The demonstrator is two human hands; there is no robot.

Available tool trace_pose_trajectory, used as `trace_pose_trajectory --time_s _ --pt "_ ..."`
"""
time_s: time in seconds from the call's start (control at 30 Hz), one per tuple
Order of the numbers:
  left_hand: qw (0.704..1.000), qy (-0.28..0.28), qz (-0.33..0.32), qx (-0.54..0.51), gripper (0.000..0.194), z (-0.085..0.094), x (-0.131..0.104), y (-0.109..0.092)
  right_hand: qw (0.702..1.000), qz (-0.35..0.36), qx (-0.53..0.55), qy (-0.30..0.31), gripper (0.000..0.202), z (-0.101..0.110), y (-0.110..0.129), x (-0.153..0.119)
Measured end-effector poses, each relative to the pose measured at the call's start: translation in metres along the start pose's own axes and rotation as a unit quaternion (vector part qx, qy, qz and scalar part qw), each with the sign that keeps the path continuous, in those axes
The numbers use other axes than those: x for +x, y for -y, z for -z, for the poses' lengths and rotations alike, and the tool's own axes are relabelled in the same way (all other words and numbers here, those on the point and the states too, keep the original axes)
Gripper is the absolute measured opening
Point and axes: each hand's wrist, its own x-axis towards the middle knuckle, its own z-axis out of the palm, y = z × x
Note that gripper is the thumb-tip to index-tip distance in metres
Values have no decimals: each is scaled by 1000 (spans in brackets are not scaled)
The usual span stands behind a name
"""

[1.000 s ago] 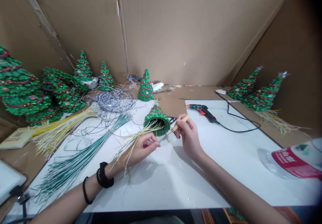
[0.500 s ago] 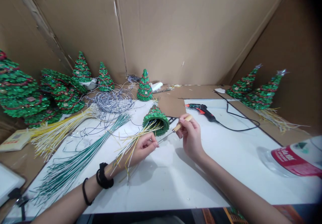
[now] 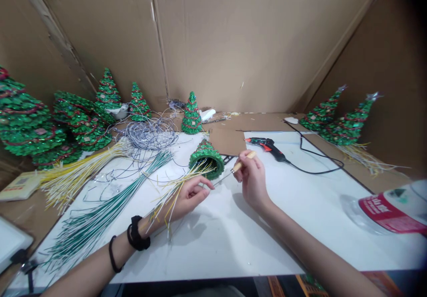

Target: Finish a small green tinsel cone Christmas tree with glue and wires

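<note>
A small green tree (image 3: 206, 157) lies on its side, its hollow base facing me. Yellow and white wires (image 3: 170, 190) stick out of it and run over my left wrist. My right hand (image 3: 254, 179) grips the wooden handle (image 3: 243, 162) of a thin metal tool, whose shaft points left. At the shaft's far end is my left hand (image 3: 193, 195), fingers curled, with the index finger stretched towards the shaft; whether anything sits between its fingertips is too small to tell.
Green wires (image 3: 110, 212) and yellow wires (image 3: 80, 172) lie left, below tangled wire (image 3: 148, 132). A glue gun (image 3: 268, 148) with a black cord lies behind my right hand. A bottle (image 3: 390, 208) is at right. Decorated trees (image 3: 191, 114) stand behind; others are at both sides.
My left index finger has straightened out and lifted a little. The tool in my right hand has shifted slightly up and to the right.
</note>
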Motion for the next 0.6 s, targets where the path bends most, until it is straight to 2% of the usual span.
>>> trace_pose_trajectory --time_s 0.27,0.47,0.6 --pt "1000 -5 -2 -9 37 0 0 7 1000 -11 4 8 24 -1 0 -3" --pt "1000 -12 -5 -15 43 1 -1 10 1000 3 6 0 21 0 0 -1" --pt "999 -24 -29 -26 43 0 0 15 1000 2 5 1 20 -1 1 -1"
